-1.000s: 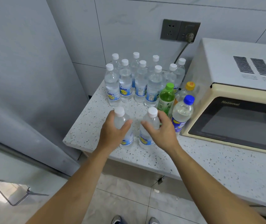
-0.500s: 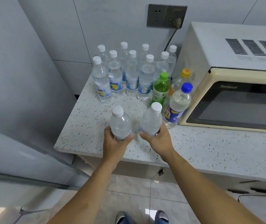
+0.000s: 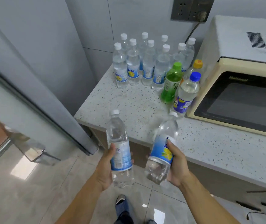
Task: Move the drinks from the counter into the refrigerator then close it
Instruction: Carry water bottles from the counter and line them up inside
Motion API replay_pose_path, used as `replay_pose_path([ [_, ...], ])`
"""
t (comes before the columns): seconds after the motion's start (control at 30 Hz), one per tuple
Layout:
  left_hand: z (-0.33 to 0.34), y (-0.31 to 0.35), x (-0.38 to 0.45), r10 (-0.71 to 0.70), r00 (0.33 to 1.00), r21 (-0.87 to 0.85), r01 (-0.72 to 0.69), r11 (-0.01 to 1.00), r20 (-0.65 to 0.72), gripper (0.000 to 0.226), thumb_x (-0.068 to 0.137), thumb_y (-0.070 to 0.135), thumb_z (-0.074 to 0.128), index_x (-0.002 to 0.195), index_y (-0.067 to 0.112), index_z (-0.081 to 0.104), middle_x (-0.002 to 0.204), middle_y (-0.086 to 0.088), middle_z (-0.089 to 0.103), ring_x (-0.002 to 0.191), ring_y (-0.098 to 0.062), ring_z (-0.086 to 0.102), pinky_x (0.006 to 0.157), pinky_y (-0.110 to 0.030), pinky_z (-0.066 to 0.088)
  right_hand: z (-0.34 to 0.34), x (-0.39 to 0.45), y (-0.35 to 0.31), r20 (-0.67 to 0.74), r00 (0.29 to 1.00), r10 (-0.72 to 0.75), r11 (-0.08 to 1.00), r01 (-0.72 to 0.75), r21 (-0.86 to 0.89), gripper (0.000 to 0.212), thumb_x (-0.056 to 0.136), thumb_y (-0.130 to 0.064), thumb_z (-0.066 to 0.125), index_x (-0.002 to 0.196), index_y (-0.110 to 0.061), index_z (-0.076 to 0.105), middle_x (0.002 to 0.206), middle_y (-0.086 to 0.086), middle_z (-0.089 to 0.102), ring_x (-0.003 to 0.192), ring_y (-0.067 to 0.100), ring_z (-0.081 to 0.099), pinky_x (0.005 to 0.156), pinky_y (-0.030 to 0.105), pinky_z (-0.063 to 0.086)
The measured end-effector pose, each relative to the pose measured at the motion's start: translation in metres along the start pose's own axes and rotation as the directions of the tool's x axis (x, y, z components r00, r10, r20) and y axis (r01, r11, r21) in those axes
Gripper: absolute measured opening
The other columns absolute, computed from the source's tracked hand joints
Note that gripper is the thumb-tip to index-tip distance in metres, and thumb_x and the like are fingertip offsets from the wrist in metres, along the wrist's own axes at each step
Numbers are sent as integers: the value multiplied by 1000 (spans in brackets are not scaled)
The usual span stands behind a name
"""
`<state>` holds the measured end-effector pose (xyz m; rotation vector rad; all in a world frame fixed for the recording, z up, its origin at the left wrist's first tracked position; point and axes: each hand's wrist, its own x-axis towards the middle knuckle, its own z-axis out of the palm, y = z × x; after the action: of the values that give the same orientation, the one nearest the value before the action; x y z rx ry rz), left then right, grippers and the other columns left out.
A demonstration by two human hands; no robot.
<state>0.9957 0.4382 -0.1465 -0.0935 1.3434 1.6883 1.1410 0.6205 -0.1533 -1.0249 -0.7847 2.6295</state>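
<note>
Refrigerator (image 3: pixel 37 65), grey, flat-sided, fills my nine to eleven o'clock; I can't tell from here whether its door stands open. Microwave (image 3: pixel 235 88), cream front with dark glass door, sits at two o'clock on the speckled stone counter (image 3: pixel 129 107). Glossy tiled floor (image 3: pixel 32 183) below.

At twelve o'clock on the counter I see a cluster of clear bottles (image 3: pixel 145 62), white caps, blue-and-yellow labels, standing upright against the wall. Just beside them toward one o'clock: a green bottle (image 3: pixel 171 83), a blue-capped bottle (image 3: pixel 186 92), an orange-capped bottle (image 3: pixel 196 65) behind.

Two drinks are off the counter, held over the floor at six o'clock. Left hand (image 3: pixel 104 168) wraps the labelled waist of the left bottle (image 3: pixel 118 143), roughly upright. Right hand (image 3: pixel 176 165) grips the right bottle (image 3: pixel 163 147), thumb on the label, cap tilted toward one o'clock. Both are clear ribbed plastic. Bottles apart, not touching.
</note>
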Motion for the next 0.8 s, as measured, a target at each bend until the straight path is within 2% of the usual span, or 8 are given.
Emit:
replay_pose_path([
  [0.07, 0, -17, -21, 11, 998, 9, -11, 1000, -57, 73, 71, 62, 71, 114, 3, 70, 102, -21, 74, 84, -31, 74, 64, -36, 60, -7, -8, 11, 43, 999, 22, 1000, -23, 19, 50, 82, -50, 63, 98, -5, 77, 96, 22, 70, 83, 38, 69, 81, 46, 57],
  [0.17, -5, -42, -51, 28, 989, -12, -30, 999, -142, 57, 70, 59, 66, 97, 11, 79, 98, -21, 74, 78, -31, 74, 64, -36, 60, -11, -15, 28, 55, 996, 66, 996, -63, -58, 58, 78, -55, 63, 101, -2, 73, 96, 23, 67, 84, 37, 67, 86, 48, 52],
  [0.27, -16, -61, -82, 47, 967, -61, -64, 996, -249, 50, 72, 57, 63, 91, 14, 80, 94, -20, 75, 75, -29, 73, 63, -35, 60, -8, -19, 49, 108, 984, 138, 976, -117, -183, 56, 72, -54, 67, 96, -4, 76, 91, 22, 70, 76, 34, 71, 77, 45, 56],
  [0.37, -32, -70, -110, 61, 943, -99, -98, 990, -327, 40, 75, 53, 71, 86, 17, 82, 89, -16, 76, 72, -27, 74, 63, -35, 61, 5, -23, 75, 153, 959, 237, 932, -180, -313, 48, 70, -51, 67, 88, -9, 80, 88, 19, 73, 74, 31, 73, 66, 37, 60],
  [0.5, -65, -74, -146, 69, 870, -131, -151, 980, -487, 47, 73, 60, 62, 83, 20, 82, 90, -14, 77, 75, -28, 75, 65, -36, 61, 40, -27, 112, 211, 910, 358, 835, -211, -508, 46, 71, -51, 64, 83, -10, 81, 86, 15, 75, 73, 27, 73, 66, 34, 60],
  [0.6, -94, -78, -173, 64, 810, -148, -183, 972, -583, 47, 73, 65, 63, 83, 24, 82, 92, -12, 77, 78, -28, 75, 73, -38, 59, 70, -29, 143, 228, 871, 436, 750, -212, -626, 59, 64, -54, 69, 96, -5, 75, 87, 16, 75, 74, 27, 73, 69, 35, 61],
  [0.67, -114, -80, -190, 47, 766, -174, -204, 963, -641, 48, 71, 69, 65, 82, 25, 82, 93, -12, 77, 79, -28, 75, 79, -40, 57, 88, -30, 167, 234, 847, 478, 696, -201, -690, 62, 66, -51, 73, 104, -1, 71, 89, 17, 75, 75, 27, 73, 69, 33, 60],
  [0.8, -161, -81, -223, 42, 692, -199, -264, 944, -721, 51, 70, 68, 61, 83, 23, 81, 94, -13, 77, 79, -30, 75, 77, -40, 58, 129, -33, 220, 229, 798, 557, 609, -205, -766, 60, 62, -51, 76, 99, -4, 73, 88, 17, 75, 75, 27, 74, 65, 31, 59],
])
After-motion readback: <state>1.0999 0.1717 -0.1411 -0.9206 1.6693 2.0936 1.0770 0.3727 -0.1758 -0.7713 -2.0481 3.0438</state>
